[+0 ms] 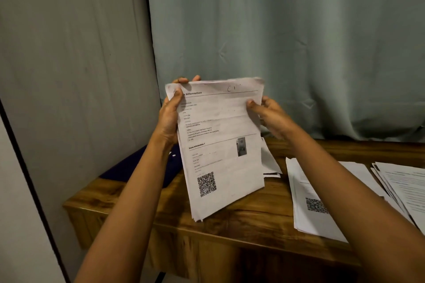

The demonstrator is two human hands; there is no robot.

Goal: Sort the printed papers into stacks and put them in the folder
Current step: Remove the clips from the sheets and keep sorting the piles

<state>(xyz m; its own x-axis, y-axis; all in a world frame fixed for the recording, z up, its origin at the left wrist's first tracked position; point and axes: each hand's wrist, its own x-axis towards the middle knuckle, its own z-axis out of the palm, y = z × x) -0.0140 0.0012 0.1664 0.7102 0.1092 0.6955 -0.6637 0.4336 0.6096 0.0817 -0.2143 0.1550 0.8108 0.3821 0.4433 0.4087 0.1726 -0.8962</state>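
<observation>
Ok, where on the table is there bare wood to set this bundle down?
Bare wood runs along the front of the table, between the blue folder on the left and the QR-code stack on the right. A narrow strip shows between that stack and the loose sheets behind the bundle. The right end is crowded, with another stack close beside.

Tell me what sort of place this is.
Probably a room in a home: a long curtain hangs behind a wooden table bearing paper stacks and a dark blue folder.
</observation>
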